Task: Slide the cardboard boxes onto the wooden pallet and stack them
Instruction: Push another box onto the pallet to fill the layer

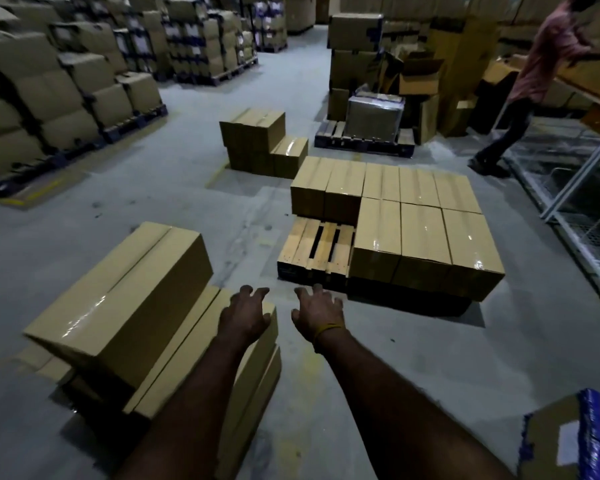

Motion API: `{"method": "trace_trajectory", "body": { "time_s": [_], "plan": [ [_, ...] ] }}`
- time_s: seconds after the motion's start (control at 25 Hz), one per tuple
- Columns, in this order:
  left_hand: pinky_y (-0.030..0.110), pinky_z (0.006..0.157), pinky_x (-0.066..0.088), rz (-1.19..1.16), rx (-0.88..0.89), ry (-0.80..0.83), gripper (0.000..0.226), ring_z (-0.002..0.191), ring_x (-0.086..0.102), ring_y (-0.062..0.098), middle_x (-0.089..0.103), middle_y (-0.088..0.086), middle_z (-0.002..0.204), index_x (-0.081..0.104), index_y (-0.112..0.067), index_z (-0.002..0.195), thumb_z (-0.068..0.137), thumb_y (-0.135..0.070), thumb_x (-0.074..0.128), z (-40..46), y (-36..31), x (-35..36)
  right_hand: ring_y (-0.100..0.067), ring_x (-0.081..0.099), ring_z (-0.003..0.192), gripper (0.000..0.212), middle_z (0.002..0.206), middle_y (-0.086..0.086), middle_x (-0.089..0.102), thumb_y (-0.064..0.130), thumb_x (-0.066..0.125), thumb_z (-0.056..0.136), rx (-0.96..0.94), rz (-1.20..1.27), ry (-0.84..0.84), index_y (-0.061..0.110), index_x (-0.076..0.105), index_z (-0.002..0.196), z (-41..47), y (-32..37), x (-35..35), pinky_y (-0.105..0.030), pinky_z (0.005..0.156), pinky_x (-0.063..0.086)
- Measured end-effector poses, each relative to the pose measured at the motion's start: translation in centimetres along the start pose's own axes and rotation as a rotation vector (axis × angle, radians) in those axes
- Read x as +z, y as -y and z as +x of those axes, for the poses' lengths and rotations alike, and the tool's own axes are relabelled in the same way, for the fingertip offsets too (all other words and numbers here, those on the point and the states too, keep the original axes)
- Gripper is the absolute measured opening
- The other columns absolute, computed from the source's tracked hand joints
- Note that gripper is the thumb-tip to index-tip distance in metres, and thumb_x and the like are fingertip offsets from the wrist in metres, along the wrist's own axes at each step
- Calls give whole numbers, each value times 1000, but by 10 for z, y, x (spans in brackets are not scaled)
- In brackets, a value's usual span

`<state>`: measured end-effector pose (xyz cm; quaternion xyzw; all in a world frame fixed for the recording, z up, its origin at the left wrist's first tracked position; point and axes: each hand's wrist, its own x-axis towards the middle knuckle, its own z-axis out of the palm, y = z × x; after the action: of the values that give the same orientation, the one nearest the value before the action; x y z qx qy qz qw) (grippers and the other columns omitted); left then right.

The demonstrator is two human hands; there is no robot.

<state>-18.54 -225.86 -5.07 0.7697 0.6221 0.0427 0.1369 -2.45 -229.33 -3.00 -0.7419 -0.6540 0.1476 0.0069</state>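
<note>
Both bare hands reached forward with fingers spread and loosely bent, holding nothing. The left hand (246, 315) hovered over the far end of a long, flat brown cardboard box (201, 362) lying on the grey concrete floor (413, 358); whether it touched the box could not be told. The right hand (317, 311), with a yellow band (328, 330) at the wrist, hung over bare floor just beside that box. A second long brown cardboard box (129, 296) lay tilted against the first, on its left.

Beyond the hands stood the light wooden slatted pallet (317, 249). Taped brown cardboard boxes (423, 233) covered its right side and far edge in one layer, leaving the near left corner bare. Further off on the floor sat a small stack of brown cardboard boxes (257, 140). A carton with blue tape (575, 441) filled the near right corner of the view. A person in a pink shirt (548, 53) leaned at metal racking (575, 188) on the right, and stacked palletised cartons (49, 84) lined the left.
</note>
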Motion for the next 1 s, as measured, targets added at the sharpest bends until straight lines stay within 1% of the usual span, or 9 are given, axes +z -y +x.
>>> {"method": "trace_trajectory", "body": {
  "time_s": [0.16,0.36,0.52,0.64,0.84,1.0],
  "plan": [
    [42,98,45,-2,-46,-30,62,132,42,31,37,6,148,39,-30,147,89,-35,62,-26,53,-22,-37,38,133,52,152,-15,30,38,44,99,-19,7,30,25,32,149,-11,55,15,-50,108,28],
    [40,102,44,-6,-80,-17,65,130,44,30,40,7,146,39,-30,147,87,-36,63,-53,166,-60,-36,41,130,52,147,-14,34,40,46,98,-49,15,11,25,35,147,-18,169,38,-49,105,30],
    [42,97,47,-3,-108,-36,64,128,44,29,38,7,144,38,-29,148,88,-33,63,-70,259,-86,-37,42,129,53,145,-15,35,40,46,98,-70,31,1,24,34,147,-20,266,63,-50,106,31],
    [43,98,46,19,-138,-3,64,132,40,30,34,8,148,35,-30,149,91,-33,63,-77,321,-97,-37,41,129,55,147,-16,34,40,47,97,-84,41,-1,24,33,149,-19,326,79,-51,107,31],
    [45,101,45,-4,-129,9,66,135,38,30,31,9,151,33,-29,150,91,-34,63,-72,373,-106,-37,41,130,57,148,-16,33,41,46,97,-68,6,21,26,30,150,-9,377,96,-51,106,32],
    [44,101,44,-23,-140,21,67,136,37,31,30,9,152,33,-30,150,91,-35,63,-51,404,-105,-36,40,130,58,149,-15,31,40,46,98,-80,5,37,27,28,151,18,405,107,-52,105,34]
  ]
}}
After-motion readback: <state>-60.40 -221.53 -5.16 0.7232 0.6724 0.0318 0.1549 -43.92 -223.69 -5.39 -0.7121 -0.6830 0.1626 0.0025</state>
